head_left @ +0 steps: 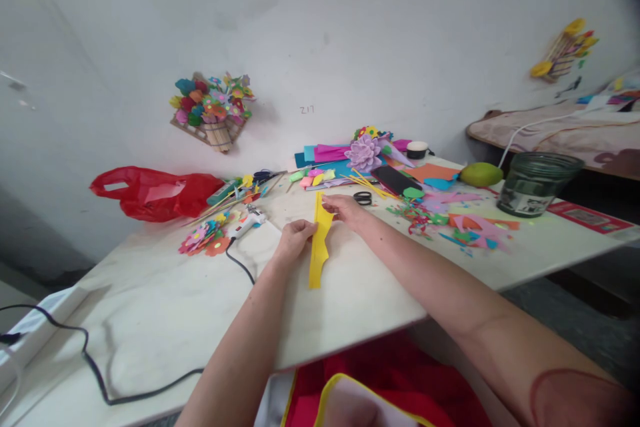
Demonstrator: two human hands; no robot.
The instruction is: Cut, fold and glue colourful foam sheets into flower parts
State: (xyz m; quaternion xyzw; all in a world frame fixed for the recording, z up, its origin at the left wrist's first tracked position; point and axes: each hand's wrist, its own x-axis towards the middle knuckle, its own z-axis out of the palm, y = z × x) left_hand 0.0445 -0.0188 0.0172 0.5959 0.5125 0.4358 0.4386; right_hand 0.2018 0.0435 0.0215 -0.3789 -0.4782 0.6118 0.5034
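A yellow strip, one edge cut wavy, sits above a pale tabletop; the left hand's fingers pinch its left edge, the right hand's its upper right. Nearby: glue gun, scissors, scraps.

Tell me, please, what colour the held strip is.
The strip is yellow, clearest in the head view.

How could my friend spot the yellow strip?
Start at the pale table. Look between the person's left hand and right hand, which both hold the yellow strip. Unlike the thin yellow pieces farther back, it is wider, with one wavy edge.
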